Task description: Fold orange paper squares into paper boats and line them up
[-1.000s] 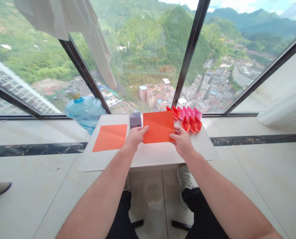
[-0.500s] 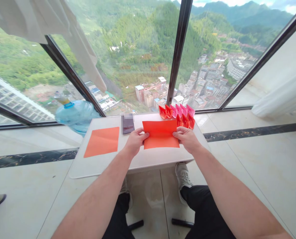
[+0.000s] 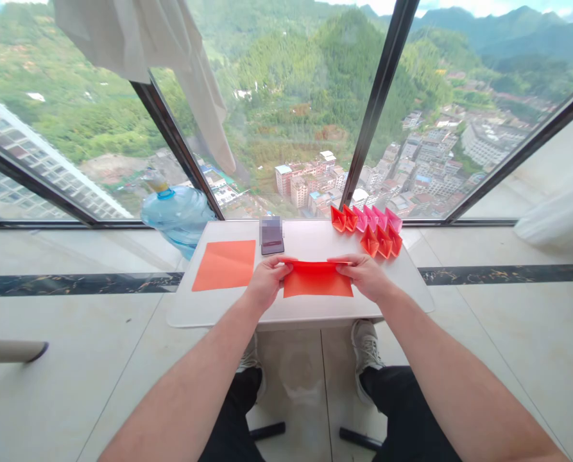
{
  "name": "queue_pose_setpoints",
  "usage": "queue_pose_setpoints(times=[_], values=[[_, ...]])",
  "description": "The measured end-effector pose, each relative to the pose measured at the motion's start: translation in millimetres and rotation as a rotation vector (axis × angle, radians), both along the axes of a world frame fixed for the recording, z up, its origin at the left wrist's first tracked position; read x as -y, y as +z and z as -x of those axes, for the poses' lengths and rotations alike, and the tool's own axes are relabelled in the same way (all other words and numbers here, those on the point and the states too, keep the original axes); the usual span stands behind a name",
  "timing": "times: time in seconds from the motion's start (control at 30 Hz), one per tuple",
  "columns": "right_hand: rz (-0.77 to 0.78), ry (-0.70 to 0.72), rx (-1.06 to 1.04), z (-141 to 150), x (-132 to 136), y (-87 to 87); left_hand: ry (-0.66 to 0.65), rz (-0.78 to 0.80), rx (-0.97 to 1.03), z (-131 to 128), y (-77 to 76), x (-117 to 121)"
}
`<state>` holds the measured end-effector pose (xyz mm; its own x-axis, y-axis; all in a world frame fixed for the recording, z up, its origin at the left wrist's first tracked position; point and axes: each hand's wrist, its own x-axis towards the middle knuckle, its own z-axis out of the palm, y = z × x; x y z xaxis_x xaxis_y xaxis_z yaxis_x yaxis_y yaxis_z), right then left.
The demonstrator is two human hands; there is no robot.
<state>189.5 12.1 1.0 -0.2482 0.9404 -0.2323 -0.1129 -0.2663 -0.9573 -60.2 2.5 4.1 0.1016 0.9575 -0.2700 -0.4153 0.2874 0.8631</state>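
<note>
A sheet of orange-red paper (image 3: 317,281) is bent over along its far edge, with its near part spread toward me above the white table. My left hand (image 3: 269,277) pinches its left side between thumb and fingers. On the right side, my right hand (image 3: 363,274) grips it the same way. Another orange sheet (image 3: 224,265) lies flat at the table's left. Folded red paper pieces (image 3: 382,242) and pink ones (image 3: 376,218) stand in two rows at the back right, beyond my right hand.
A phone (image 3: 272,236) lies on the white table (image 3: 248,311) near its back edge. Left of the table stands a large blue water bottle (image 3: 180,212). Tall windows with dark frames (image 3: 380,96) rise behind. My shoes (image 3: 367,346) are under the front edge.
The held paper has gone from nearly flat to bent over, its far edge brought toward me. My right hand moved from the lower right corner to the side. The view shifted.
</note>
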Motion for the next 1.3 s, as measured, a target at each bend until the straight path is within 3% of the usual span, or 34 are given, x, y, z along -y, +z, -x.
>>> queue_pose_setpoints(times=[0.27,0.47,0.67,0.83,1.0,1.3], values=[[0.025,-0.061,-0.117,3.2,0.4,9.2,-0.005,0.022,0.014,0.6,16.3,0.3],[0.048,-0.032,-0.141,2.9,3.3,14.8,-0.019,0.045,-0.033,2.5,15.6,0.2],[0.016,0.055,-0.227,5.6,7.8,23.9,-0.022,0.019,0.045,2.5,16.2,0.5],[-0.050,-0.045,-0.107,8.4,4.5,17.6,-0.047,-0.005,-0.019,0.4,11.2,-0.3],[-0.154,-0.161,0.076,10.7,-0.3,6.2,0.095,-0.026,-0.186,-4.8,6.4,-1.6],[-0.130,-0.279,0.149,16.1,0.7,2.5,0.162,-0.049,-0.278,-16.2,12.7,0.7]])
